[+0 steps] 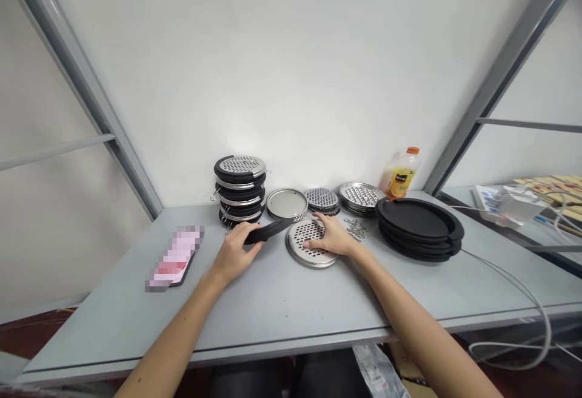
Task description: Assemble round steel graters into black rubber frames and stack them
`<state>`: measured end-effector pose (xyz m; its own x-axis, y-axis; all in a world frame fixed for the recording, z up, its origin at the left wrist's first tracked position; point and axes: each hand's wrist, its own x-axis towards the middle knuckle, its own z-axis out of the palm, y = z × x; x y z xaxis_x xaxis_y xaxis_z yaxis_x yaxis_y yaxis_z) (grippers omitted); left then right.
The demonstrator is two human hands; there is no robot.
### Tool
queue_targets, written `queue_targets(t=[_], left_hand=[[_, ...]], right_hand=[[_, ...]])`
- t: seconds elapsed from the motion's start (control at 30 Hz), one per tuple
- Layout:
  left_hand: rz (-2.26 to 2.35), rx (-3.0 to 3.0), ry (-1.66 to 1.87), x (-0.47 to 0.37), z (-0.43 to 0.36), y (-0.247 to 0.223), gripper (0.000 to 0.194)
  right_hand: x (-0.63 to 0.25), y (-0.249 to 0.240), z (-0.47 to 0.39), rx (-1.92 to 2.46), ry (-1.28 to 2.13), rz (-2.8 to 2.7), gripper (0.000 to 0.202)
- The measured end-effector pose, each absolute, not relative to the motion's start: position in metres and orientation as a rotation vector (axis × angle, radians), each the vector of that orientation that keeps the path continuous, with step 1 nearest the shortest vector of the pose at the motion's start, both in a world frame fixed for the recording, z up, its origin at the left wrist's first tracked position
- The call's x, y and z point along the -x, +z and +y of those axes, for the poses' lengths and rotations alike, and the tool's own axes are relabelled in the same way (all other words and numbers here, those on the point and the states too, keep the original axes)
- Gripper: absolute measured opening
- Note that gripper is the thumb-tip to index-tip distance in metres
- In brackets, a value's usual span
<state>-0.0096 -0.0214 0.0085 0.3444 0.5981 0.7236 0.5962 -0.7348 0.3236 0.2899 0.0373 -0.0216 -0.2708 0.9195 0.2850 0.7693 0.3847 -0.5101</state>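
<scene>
My left hand (pixel 237 252) is closed on a thin black piece (pixel 268 232), which is tilted above the table, left of centre. My right hand (pixel 331 237) is spread over a round metal grater disc (pixel 307 241) with slotted holes, its fingers resting on the disc's top and far edge. The disc lies flat on what seems to be another metal plate. Behind my left hand stands a tall stack of black-rimmed grater discs (pixel 240 187) with wire hooks. A plain round metal plate (pixel 287 204) lies just behind the black piece.
Small metal hooks (pixel 355 229), dark-edged grater discs (pixel 321 198) and stacked metal graters (pixel 361 195) lie towards the wall. At the right are black round trays (pixel 418 219), a juice bottle (pixel 404 175), a cable and a power strip (pixel 495 207). A phone (pixel 175 261) lies left.
</scene>
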Motion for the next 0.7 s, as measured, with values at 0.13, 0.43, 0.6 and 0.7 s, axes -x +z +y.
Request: queue_targets(t=[0.13,0.43,0.6,0.7], left_hand=[[1.148,-2.577,1.333,0.009,-0.023,0.011,0.023],[1.110,-2.635,0.990,0.010,-0.031,0.020,0.027],[1.022,-2.612,0.741,0.011,-0.034,0.024,0.041],[1.007,-2.626,0.666,0.011,-0.034,0.022,0.052]], right_hand=[[-0.291,-0.015,0.034,1.398,0.503,-1.985,0.107],[-0.300,-0.008,0.041,1.262,0.741,-1.644,0.062],[-0.307,-0.003,0.044,1.095,0.996,-1.329,0.054],[-0.312,-0.001,0.046,1.021,1.057,-1.139,0.049]])
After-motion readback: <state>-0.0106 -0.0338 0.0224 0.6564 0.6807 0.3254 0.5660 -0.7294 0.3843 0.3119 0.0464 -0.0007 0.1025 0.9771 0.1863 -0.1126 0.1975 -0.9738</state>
